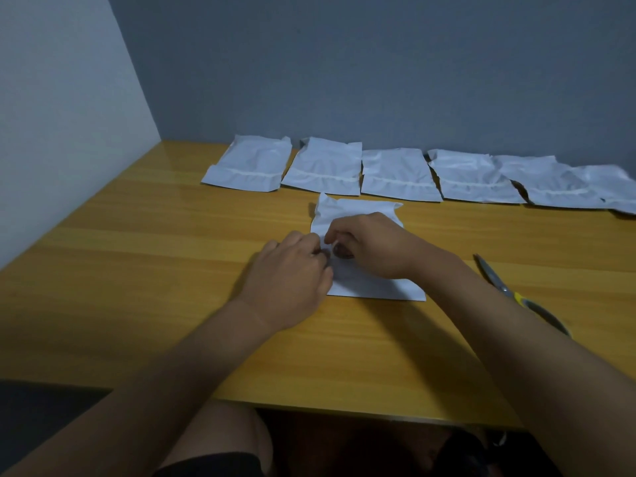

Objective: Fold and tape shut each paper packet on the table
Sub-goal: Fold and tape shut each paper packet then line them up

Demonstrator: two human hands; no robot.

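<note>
A wooden table [172, 256] carried one white packet [358, 215] centrally; beyond it lay a row of packets [378, 173], and scissors [516, 294] lay to its right.

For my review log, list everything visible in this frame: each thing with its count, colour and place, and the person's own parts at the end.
row of packets: six as far as I can tell, white, along the table's far edge by the wall; the rightmost runs out of frame
near packet: one, white, at the table's middle, partly under both hands
dark round thing: one, brownish, between the hands on the near packet; cannot tell what it is
scissors: one pair, grey blades, yellow and grey handles, on the table at the right
table: one, yellow-brown wood
wall: grey behind, white panel at the left
left hand: fingers curled at the near packet's left edge
right hand: fingers curled over the packet
</note>
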